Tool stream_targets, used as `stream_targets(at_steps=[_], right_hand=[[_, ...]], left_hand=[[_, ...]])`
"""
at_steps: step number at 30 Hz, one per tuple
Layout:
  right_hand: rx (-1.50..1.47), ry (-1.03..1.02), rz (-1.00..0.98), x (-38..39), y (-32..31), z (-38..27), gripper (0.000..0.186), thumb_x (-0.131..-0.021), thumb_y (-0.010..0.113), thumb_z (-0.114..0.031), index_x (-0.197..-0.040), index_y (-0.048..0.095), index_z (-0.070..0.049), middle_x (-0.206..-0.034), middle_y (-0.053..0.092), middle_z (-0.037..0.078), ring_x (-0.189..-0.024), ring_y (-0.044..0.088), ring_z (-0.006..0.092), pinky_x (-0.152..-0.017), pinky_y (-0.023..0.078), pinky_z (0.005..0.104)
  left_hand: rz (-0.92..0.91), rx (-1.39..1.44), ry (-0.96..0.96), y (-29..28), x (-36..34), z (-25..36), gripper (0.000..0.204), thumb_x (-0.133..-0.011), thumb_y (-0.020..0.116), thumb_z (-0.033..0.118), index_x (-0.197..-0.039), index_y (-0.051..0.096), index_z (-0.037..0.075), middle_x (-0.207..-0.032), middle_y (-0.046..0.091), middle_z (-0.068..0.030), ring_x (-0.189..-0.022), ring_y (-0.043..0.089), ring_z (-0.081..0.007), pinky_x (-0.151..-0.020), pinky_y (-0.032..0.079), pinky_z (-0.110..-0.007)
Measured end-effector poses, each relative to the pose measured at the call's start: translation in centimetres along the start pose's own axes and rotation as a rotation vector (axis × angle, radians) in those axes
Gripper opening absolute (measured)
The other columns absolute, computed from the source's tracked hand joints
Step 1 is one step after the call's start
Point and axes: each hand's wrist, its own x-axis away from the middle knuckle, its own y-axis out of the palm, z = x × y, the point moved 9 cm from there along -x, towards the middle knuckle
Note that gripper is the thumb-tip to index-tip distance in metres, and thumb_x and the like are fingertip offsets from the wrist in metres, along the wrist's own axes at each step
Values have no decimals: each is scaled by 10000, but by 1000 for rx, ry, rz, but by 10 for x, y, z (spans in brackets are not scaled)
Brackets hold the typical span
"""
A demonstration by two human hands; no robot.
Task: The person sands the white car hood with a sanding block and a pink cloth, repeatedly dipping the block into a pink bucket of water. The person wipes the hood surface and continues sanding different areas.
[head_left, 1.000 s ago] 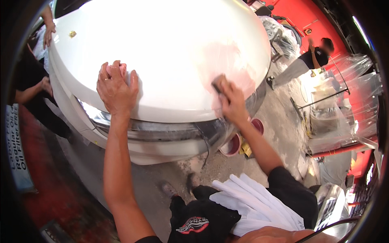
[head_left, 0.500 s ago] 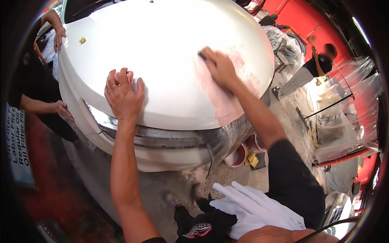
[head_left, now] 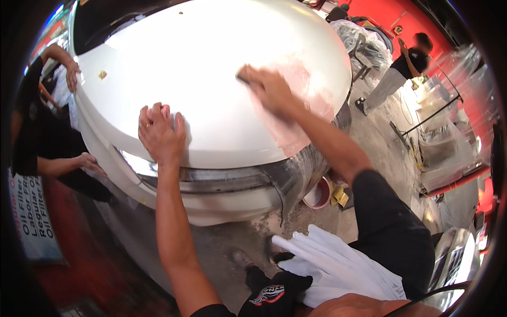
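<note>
A white car hood (head_left: 211,63) lies in front of me, with a smeared pink patch (head_left: 282,129) on its right side. My right hand (head_left: 272,92), blurred by motion, is closed over a dark, flat sanding pad (head_left: 243,78) pressed on the hood at the patch's left edge. Nearer the hood's front edge, my left hand (head_left: 162,136) rests with curled fingers around a small pink sponge-like piece (head_left: 165,110). Most of that piece is hidden by the fingers.
Plastic sheeting (head_left: 311,153) covers the car's front right corner. Below it a pink-rimmed bucket (head_left: 319,194) stands beside yellow pieces (head_left: 339,197). A co-worker (head_left: 47,127) leans on the car's left side; another person (head_left: 406,68) stands at right. A white cloth (head_left: 327,264) hangs by my body.
My right hand has slid left across the hood with the sanding pad. The left hand keeps its hold near the front edge. The whole view has shifted slightly.
</note>
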Motion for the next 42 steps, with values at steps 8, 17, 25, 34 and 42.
stream_targets(at_steps=[8, 17, 25, 34, 42], right_hand=[[155, -32, 202, -49, -47, 91, 511, -969, 587, -137, -1480, 583, -148, -1246, 698, 222, -1043, 674, 431, -942, 549, 492], [205, -377, 224, 64, -2, 59, 492, -959, 637, -153, -1448, 613, -201, -1368, 656, 150, -1116, 668, 392, -993, 532, 525], [147, -52, 256, 101, 1, 115, 615, -934, 701, -145, -1529, 547, -162, -1361, 605, 189, -1135, 628, 393, -997, 488, 513], [71, 211, 195, -26, -87, 185, 518, -982, 639, -181, -1494, 555, -181, -1289, 671, 180, -1157, 608, 451, -999, 503, 504], [93, -45, 170, 17, -15, 98, 540, -987, 645, -212, -1515, 531, -191, -1247, 647, 215, -1117, 624, 434, -995, 493, 533]], left_hand=[[6, 5, -6, 1, -3, 17, 563, -890, 774, 331, -1384, 580, 145, -1454, 512, -179, -1374, 499, -376, -1129, 416, -546], [-15, -75, 4, -24, -8, -25, 544, -884, 762, 289, -1362, 556, 134, -1472, 502, -203, -1395, 472, -399, -1147, 390, -559], [-61, -59, -27, -5, -2, -18, 561, -902, 751, 341, -1373, 559, 107, -1465, 520, -208, -1380, 486, -416, -1126, 408, -557], [-45, -4, 8, 11, -2, 23, 544, -921, 731, 310, -1367, 537, 66, -1431, 532, -202, -1364, 495, -412, -1108, 414, -550], [-41, -68, 27, -16, -11, -12, 524, -914, 723, 301, -1346, 541, 67, -1419, 535, -209, -1347, 507, -418, -1092, 422, -557]])
